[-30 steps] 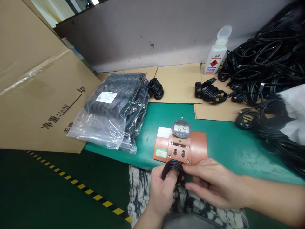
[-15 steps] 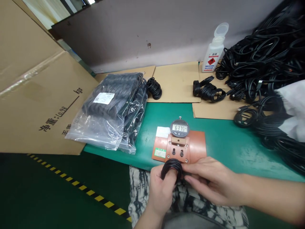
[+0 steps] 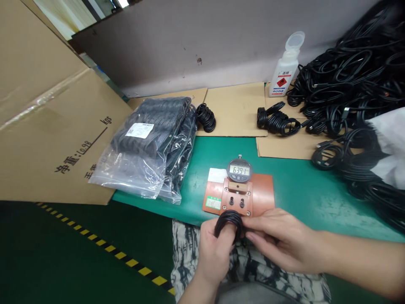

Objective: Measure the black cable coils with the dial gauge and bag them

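Note:
My left hand [image 3: 215, 245] is closed around a coiled black cable [image 3: 228, 217], its thumb inside the loop. From the right, my right hand [image 3: 278, 238] pinches at the coil's side; its fingertips hold part of the cable, though the exact piece is hidden behind the fingers. Both hands are at the table's front edge, just before a copper-coloured gauge fixture [image 3: 263, 190]. On that fixture stands a round digital dial gauge [image 3: 239, 170] with a lit numeric display that looks like 6391.
Clear bags of coiled cables [image 3: 148, 143] lie at left beside a large cardboard box [image 3: 79, 139]. Loose cable coils [image 3: 206, 118] rest on cardboard at the back. A white bottle [image 3: 284, 76] with its lid up stands before a heap of black cables [image 3: 357, 71].
The gauge display went from about 6376 to about 6391. Both hands keep almost the same hold on the cable; the view has shifted very slightly.

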`<state>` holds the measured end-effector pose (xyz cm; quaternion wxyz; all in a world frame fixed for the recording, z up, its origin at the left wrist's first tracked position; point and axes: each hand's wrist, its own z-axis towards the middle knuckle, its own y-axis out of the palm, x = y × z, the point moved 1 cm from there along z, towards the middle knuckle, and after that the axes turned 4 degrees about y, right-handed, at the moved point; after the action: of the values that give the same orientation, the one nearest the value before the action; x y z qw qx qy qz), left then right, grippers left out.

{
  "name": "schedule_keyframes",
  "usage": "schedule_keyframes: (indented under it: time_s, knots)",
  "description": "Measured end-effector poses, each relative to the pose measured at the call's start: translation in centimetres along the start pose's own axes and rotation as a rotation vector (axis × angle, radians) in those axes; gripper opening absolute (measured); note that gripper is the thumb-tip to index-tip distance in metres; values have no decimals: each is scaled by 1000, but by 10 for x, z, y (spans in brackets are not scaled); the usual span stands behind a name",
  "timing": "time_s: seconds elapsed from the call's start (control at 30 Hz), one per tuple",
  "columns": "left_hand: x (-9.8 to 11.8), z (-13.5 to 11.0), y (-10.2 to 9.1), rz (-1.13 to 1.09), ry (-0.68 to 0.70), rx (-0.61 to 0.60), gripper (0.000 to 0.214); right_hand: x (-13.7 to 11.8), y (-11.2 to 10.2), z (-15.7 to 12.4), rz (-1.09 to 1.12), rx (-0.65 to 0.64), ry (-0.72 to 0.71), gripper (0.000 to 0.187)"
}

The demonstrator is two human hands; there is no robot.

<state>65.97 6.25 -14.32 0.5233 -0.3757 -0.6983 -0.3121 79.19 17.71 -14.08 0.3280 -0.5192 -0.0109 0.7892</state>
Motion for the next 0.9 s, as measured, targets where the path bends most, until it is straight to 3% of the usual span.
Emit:
schedule_keyframes:
  time_s: [0.9]
  knots:
    - [6,0,1,21,-20,6,42,-1,0,0,8,5,-8,41]
